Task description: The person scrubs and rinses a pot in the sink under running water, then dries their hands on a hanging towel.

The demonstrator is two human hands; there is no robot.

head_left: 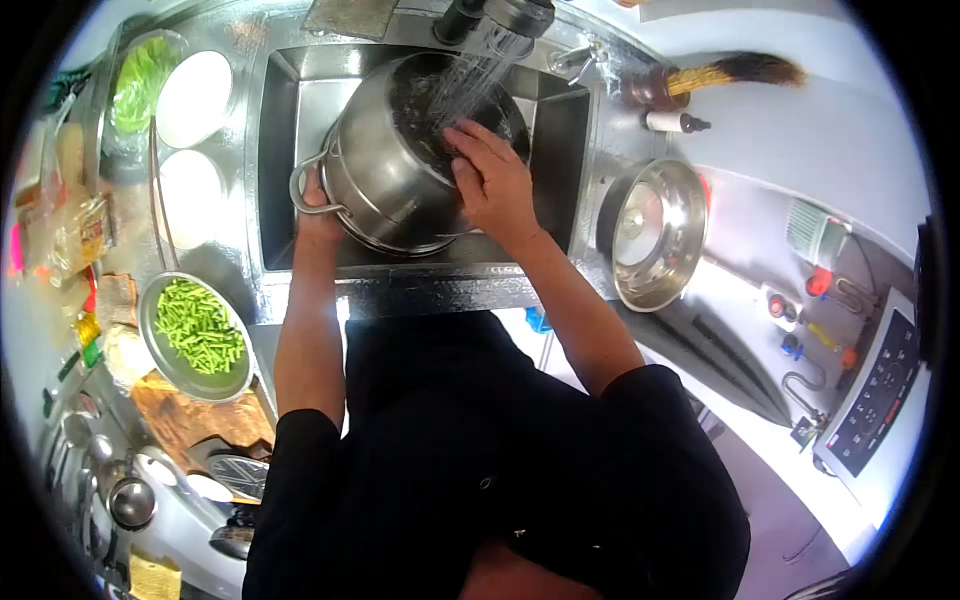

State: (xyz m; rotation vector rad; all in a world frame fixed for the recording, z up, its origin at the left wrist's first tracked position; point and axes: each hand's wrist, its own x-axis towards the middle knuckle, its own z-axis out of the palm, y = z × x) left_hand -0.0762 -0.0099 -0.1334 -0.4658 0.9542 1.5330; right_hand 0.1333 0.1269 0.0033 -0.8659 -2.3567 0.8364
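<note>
A large stainless steel pot (385,165) lies tilted in the sink (560,190). Its dark round face is turned towards the tap; I cannot tell whether this is the base or the inside. My left hand (318,212) is at the pot's looped side handle (298,188) and grips it, its fingers partly hidden behind the metal. My right hand (495,188) lies on the dark face near its edge with the fingers stretched out, holding nothing. Water sprays from the tap head (518,16) onto the pot just above those fingers.
Left of the sink stand two white bowls (195,98), leafy greens (143,85) and a pan of cut green beans (198,328) with a long handle. A steel basin (655,235) stands close on the right. A brush (735,78) lies behind it.
</note>
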